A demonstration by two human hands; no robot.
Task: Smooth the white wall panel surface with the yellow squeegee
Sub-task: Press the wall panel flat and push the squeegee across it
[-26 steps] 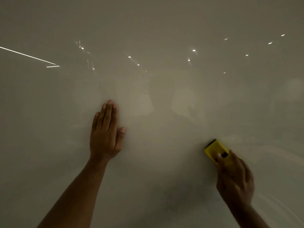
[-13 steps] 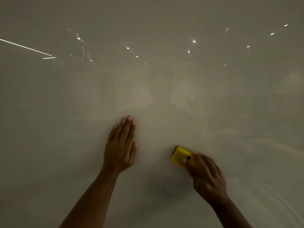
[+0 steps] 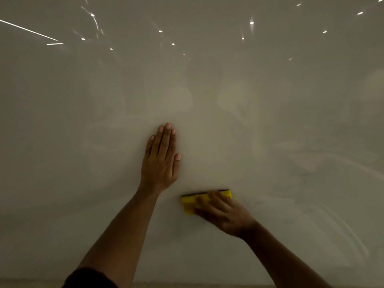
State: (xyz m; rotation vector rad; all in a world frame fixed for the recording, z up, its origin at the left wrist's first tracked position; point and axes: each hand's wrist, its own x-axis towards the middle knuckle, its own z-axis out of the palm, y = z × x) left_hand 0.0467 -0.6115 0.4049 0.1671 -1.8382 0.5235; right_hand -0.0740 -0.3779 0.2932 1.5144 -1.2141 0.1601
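The glossy white wall panel (image 3: 270, 121) fills nearly the whole view. My left hand (image 3: 161, 159) lies flat against it near the middle, fingers together and pointing up, holding nothing. Just below and to its right, my right hand (image 3: 222, 213) presses the yellow squeegee (image 3: 190, 201) onto the panel. The squeegee lies level, its dark blade edge on top. My fingers cover most of its right half.
Small ceiling lights and a bright light strip (image 3: 29, 30) reflect in the panel's upper part. Faint curved wipe marks (image 3: 332, 225) show at the right. A darker strip (image 3: 207, 284) runs along the bottom edge of the view.
My right hand has swept the squeegee leftward and turned it level. My left hand has shifted right along the panel and stays flat.
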